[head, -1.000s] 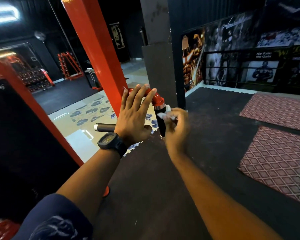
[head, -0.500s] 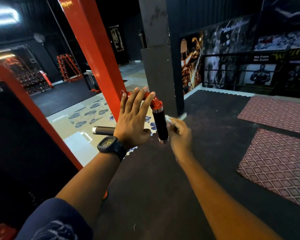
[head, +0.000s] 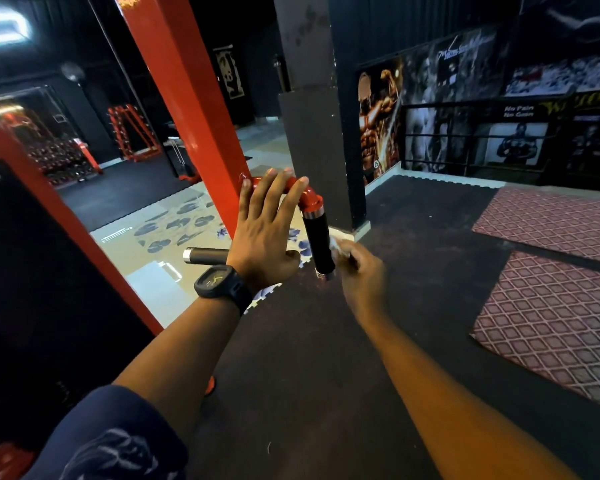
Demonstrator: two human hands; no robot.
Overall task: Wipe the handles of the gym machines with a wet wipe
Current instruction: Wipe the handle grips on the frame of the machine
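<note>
The person's left hand (head: 264,237) lies flat against the red bent tube (head: 314,199) of a gym machine. Its grip is slack, with the fingers straight, slightly spread and closing on nothing; the fingertips reach over the top of the tube. A black watch (head: 219,285) sits on that wrist, above a navy sleeve (head: 118,441). From the tube's elbow a black handle (head: 321,244) hangs nearly upright, with a metal ring at each end. The right hand (head: 364,275) is just to the right of this handle, its grip curled around a crumpled white wet wipe (head: 338,245). The wipe is held against the lower right side of the handle; motion blur hides whether it fully touches. A second black handle (head: 205,255) lies level behind the left hand, its metal-capped end pointing left. The machine's red post (head: 184,91) slants up behind the hands, with a dark pillar (head: 309,133) to its right. Below is a dark rubber floor (head: 309,358), with red patterned mats (head: 551,323) to the right and bodybuilder posters (head: 378,123) on the far wall.
</note>
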